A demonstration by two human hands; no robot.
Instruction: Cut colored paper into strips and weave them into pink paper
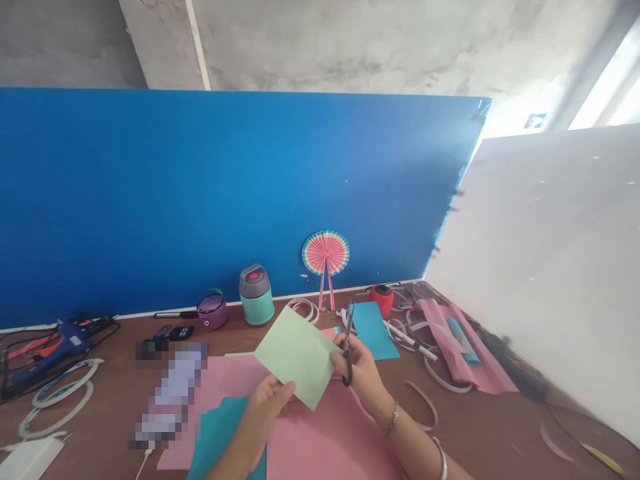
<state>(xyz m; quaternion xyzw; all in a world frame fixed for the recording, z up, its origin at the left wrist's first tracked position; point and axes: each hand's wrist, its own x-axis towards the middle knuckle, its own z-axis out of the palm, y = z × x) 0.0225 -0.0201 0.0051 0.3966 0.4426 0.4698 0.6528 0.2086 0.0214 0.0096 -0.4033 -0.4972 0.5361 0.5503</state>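
Above pink paper [325, 443] on a brown table [485, 433], a person's left hand [267, 401] pinches a pale green sheet [299, 357] at its 7 o'clock edge; the right hand's [362, 373] fingers, wrapped around scissors [347, 353], meet its 3 o'clock corner. Beyond the sheet stand a teal-and-gray container [257, 305] toward 11 o'clock, a pleated fan [326, 253] near 12 and a red cylinder [383, 301] near 2.
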